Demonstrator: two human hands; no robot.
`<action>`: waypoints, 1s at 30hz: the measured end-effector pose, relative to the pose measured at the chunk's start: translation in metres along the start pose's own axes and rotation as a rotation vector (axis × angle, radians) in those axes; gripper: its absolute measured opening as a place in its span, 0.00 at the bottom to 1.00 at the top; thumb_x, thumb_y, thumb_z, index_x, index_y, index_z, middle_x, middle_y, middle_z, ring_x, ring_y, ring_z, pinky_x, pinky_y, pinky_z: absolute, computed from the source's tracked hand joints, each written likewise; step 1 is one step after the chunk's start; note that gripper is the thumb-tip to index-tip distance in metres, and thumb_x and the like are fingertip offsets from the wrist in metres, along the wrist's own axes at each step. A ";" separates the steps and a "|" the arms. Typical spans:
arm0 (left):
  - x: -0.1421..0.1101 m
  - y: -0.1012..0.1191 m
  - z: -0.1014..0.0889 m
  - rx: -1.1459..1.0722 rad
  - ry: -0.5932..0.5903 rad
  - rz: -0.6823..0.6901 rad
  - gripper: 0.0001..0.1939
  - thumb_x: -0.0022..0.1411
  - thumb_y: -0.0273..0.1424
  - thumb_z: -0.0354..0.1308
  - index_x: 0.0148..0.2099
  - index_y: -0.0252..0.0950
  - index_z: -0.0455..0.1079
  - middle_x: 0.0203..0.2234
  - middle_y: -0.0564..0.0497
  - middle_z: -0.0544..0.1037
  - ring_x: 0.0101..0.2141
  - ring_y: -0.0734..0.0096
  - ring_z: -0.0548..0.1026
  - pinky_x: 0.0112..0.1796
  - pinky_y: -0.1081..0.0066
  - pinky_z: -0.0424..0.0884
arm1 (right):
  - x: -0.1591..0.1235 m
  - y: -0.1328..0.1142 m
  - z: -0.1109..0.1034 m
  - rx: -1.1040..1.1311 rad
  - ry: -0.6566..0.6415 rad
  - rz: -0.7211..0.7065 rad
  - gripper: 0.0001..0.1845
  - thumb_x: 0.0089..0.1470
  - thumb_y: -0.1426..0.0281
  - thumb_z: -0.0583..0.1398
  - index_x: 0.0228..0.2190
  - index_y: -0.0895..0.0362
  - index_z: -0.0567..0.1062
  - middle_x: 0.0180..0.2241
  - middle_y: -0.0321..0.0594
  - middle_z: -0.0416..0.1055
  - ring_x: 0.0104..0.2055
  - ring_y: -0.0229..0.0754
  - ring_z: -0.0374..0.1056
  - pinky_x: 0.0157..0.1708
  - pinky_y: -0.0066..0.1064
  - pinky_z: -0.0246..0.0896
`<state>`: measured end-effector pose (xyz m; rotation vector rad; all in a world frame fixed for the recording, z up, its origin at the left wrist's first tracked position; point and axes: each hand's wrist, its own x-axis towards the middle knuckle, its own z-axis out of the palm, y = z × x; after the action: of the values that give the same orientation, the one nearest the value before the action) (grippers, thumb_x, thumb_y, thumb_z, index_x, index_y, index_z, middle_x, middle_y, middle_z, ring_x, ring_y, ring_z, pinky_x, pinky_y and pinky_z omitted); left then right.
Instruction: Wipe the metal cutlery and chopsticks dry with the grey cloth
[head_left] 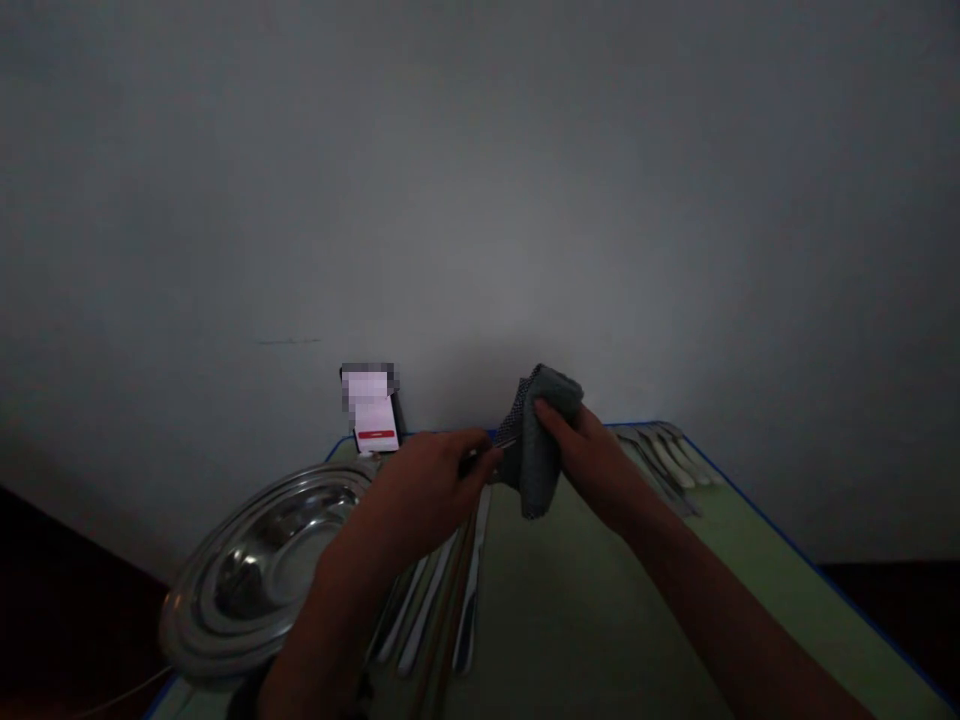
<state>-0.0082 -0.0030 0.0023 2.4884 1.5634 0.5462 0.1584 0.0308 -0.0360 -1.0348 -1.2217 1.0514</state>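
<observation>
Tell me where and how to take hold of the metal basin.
Take the metal basin by its broad flared rim at the left, coming from that side. There the rim seems to jut past the edge of the table, likely leaving room underneath, while the left forearm crosses in front of the opposite side.

We had a phone (pixel 373 412) at the table's (pixel 585 610) far left corner, basin (pixel 184 610) over the left edge, utensils (pixel 467 615) right of it, cutlery (pixel 679 467) near the far right corner, cloth (pixel 541 460) held above, between them

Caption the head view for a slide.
The right hand holds a gray cloth over a green table with cutlery and a metal basin.
</observation>
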 end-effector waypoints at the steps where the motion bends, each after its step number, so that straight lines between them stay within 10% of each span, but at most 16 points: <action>1: 0.000 0.000 0.001 0.014 0.008 0.000 0.17 0.64 0.38 0.44 0.35 0.37 0.71 0.25 0.51 0.76 0.24 0.71 0.70 0.26 0.73 0.59 | -0.001 0.000 0.000 0.010 -0.013 -0.007 0.24 0.46 0.55 0.59 0.42 0.57 0.71 0.43 0.42 0.71 0.45 0.44 0.65 0.46 0.36 0.56; 9: 0.000 -0.005 -0.006 -0.326 -0.094 -0.065 0.22 0.65 0.42 0.39 0.35 0.36 0.71 0.21 0.54 0.70 0.22 0.74 0.66 0.24 0.75 0.60 | -0.007 -0.011 0.002 0.446 0.018 0.123 0.09 0.35 0.71 0.60 0.26 0.55 0.70 0.23 0.32 0.69 0.28 0.40 0.65 0.32 0.33 0.61; 15: -0.001 -0.005 -0.007 -0.560 -0.309 -0.179 0.19 0.63 0.45 0.42 0.31 0.35 0.62 0.17 0.58 0.63 0.16 0.79 0.60 0.16 0.79 0.56 | -0.007 -0.007 0.007 0.532 -0.078 0.080 0.14 0.39 0.66 0.60 0.33 0.54 0.72 0.35 0.38 0.72 0.42 0.45 0.66 0.45 0.39 0.59; 30: 0.004 0.004 -0.008 -0.253 -0.036 -0.100 0.16 0.62 0.40 0.45 0.33 0.35 0.67 0.20 0.54 0.71 0.21 0.74 0.68 0.23 0.76 0.61 | 0.002 -0.006 0.004 0.549 -0.188 0.114 0.16 0.48 0.58 0.58 0.35 0.55 0.72 0.39 0.41 0.73 0.40 0.43 0.68 0.42 0.36 0.62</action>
<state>-0.0069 -0.0019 0.0120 2.2103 1.4930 0.6369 0.1546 0.0317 -0.0299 -0.5914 -0.9421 1.4949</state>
